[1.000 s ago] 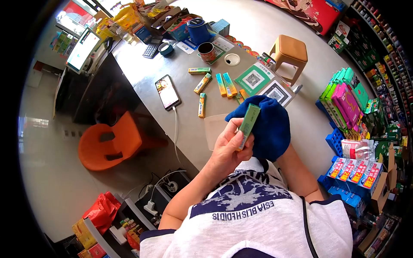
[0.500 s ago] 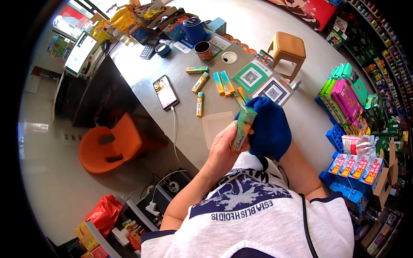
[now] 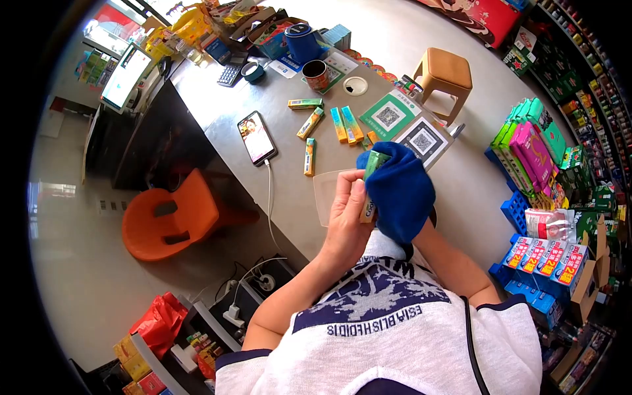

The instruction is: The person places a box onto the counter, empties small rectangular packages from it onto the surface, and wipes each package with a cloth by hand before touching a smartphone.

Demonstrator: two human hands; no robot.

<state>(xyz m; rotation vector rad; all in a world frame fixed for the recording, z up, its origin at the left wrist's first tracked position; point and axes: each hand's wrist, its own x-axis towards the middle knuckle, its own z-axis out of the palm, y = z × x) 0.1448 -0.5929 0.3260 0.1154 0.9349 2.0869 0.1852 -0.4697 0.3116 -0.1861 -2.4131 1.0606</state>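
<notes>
My left hand (image 3: 349, 214) grips a slim green gum pack (image 3: 368, 209) upright between thumb and fingers. A blue cloth (image 3: 403, 194) covers my right hand, whose fingers are hidden; the cloth lies against the upper part of the pack. Beyond my hands, several similar yellow-green packs lie on the grey counter (image 3: 230, 105), among them a lone upright one (image 3: 309, 157) and a pair side by side (image 3: 347, 125). A translucent plastic lid or tray (image 3: 326, 191) sits on the counter, partly behind my left hand.
A charging phone (image 3: 257, 138) lies left of the packs. Farther back stand an open tin (image 3: 316, 76), a blue container (image 3: 303, 45) and a round lid (image 3: 355, 86). QR-code cards (image 3: 390, 115) lie at right, near a brown stool (image 3: 444, 76). An orange chair (image 3: 170, 217) is at left.
The blue cloth has moved left and now wraps over the top of the gum pack. The pack has turned more upright in my left hand.
</notes>
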